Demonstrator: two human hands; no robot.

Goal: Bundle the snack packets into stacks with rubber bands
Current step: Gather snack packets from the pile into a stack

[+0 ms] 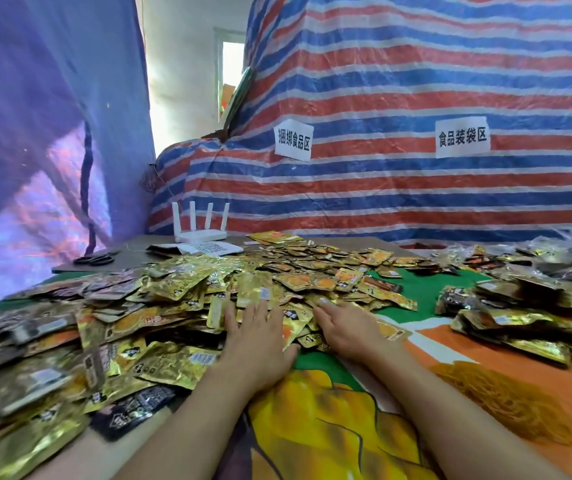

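Two bare hands at the near edge of a heap of snack packets (180, 289).
The packets are small, flat, shiny foil pouches, mostly gold, some with orange panels and some dark brown or black. They lie loose and overlapping across the left and middle of the printed tablecloth (329, 410). A second, smaller heap (519, 320) lies well apart at the right. The left hand (256, 337) lies palm down with its fingers straight and spread, resting on the packets, fingertips touching an upright gold packet (255, 289). The right hand (343, 327) is just beside it, fingers extended and relaxed against the heap, gripping nothing. A white router (201, 226) stands behind the heap, before a striped tarp (416, 81) bearing two paper labels (293, 140).
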